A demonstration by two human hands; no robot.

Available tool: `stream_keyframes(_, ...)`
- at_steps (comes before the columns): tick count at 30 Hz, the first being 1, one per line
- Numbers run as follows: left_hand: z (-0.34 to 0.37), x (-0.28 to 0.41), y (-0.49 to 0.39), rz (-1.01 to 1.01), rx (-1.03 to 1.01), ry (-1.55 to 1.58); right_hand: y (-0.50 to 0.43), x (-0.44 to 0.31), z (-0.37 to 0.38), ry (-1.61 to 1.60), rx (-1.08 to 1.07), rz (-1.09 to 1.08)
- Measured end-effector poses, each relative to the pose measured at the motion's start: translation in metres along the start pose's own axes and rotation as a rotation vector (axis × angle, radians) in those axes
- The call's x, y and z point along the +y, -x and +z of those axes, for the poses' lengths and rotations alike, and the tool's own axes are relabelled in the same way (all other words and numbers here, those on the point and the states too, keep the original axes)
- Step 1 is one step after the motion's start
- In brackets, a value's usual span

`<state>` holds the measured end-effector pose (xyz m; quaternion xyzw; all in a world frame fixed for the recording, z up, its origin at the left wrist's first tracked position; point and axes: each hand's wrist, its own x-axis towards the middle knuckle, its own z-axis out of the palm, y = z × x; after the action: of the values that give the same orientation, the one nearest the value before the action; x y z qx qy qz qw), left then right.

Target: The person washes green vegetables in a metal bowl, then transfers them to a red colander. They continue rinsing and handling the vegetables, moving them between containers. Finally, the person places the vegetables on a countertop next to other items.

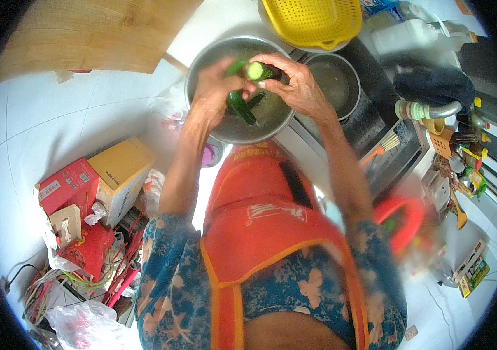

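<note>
My right hand (299,85) grips a dark green cucumber (270,72), its pale cut end facing left. Close beside it, my left hand (213,89) is blurred, with a green cucumber piece (236,68) between its fingers and thumb. Both hands are over a round metal basin (220,135). Another length of cucumber (242,108) shows below the left fingers; whether it touches them I cannot tell. A smaller dark green piece (256,99) is partly hidden behind it. Water appears to cover the basin's bottom.
A yellow plastic colander (314,22) stands beyond the basin. Right of it, a metal pot (336,83) sits on the dark stove (373,118). A wooden board (95,35) juts in at upper left. Cardboard boxes (119,175) and plastic bags (86,326) crowd the left.
</note>
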<state>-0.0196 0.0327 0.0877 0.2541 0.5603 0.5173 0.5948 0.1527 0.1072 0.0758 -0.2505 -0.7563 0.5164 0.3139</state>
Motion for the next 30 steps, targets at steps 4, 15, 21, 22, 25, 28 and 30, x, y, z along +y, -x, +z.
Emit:
stream_keyframes(4, 0.003, 0.009, -0.002, -0.096, -0.007, -0.099, 0.001, 0.003, -0.001, 0.045, -0.079, 0.017)
stream_keyframes(15, -0.006, 0.003, -0.011, -0.126, -0.008, -0.162, 0.003, 0.007, 0.003, 0.053, -0.068, 0.002)
stream_keyframes(21, -0.018, -0.004, -0.015, -0.155, -0.037, -0.034, 0.003, 0.010, 0.001, -0.036, -0.107, 0.037)
stream_keyframes(22, -0.018, -0.005, -0.016, -0.176, -0.022, -0.026, 0.003, 0.011, 0.002, -0.020, -0.099, 0.028)
stream_keyframes(25, -0.018, -0.007, -0.020, -0.172, -0.038, -0.064, 0.005, 0.013, 0.003, 0.026, -0.104, 0.023)
stream_keyframes(28, -0.019, -0.008, -0.018, -0.166, -0.041, -0.030, 0.006, 0.013, 0.001, 0.011, -0.127, 0.066)
stream_keyframes(30, -0.015, -0.005, -0.014, -0.170, -0.056, -0.045, 0.007, 0.016, 0.003, -0.071, -0.097, 0.094)
